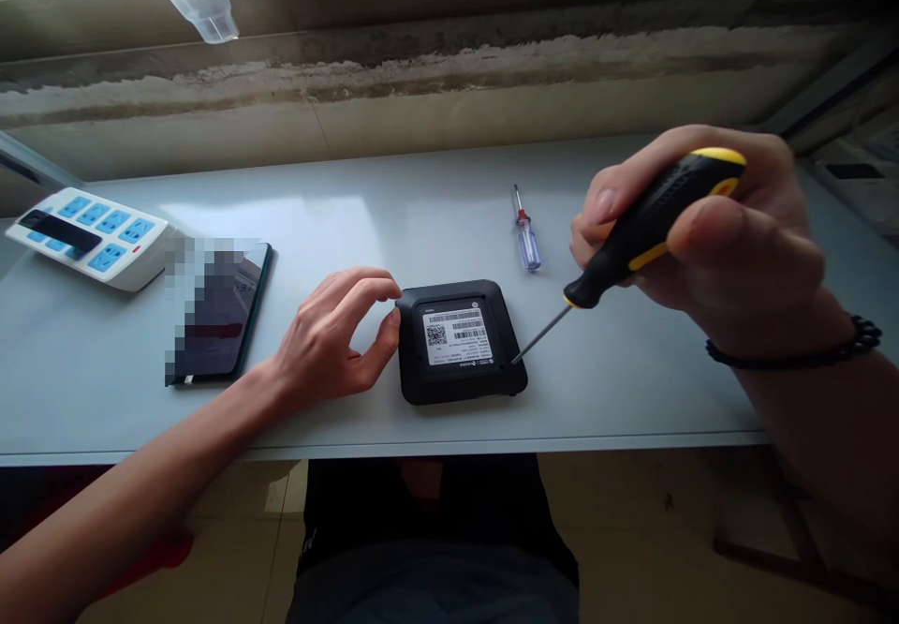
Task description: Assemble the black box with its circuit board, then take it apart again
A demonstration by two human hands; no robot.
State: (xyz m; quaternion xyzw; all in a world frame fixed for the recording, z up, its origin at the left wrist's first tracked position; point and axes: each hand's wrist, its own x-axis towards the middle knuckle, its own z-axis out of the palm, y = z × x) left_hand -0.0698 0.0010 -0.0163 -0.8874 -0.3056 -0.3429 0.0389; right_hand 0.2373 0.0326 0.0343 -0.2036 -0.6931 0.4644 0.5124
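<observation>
Pale desk [351, 198]: right grip [730, 230] closed on screwdriver [650, 226], tip at black device [460, 343] (left grip [330, 334] pinching it).

Two screwdrivers [650, 221], one phone [217, 310], one probable router [456, 343].

The one head-worn view looks forward and down, close above the black device [456, 338] on the desk [421, 212], from its near side, facing the wall [421, 127] beyond.
</observation>
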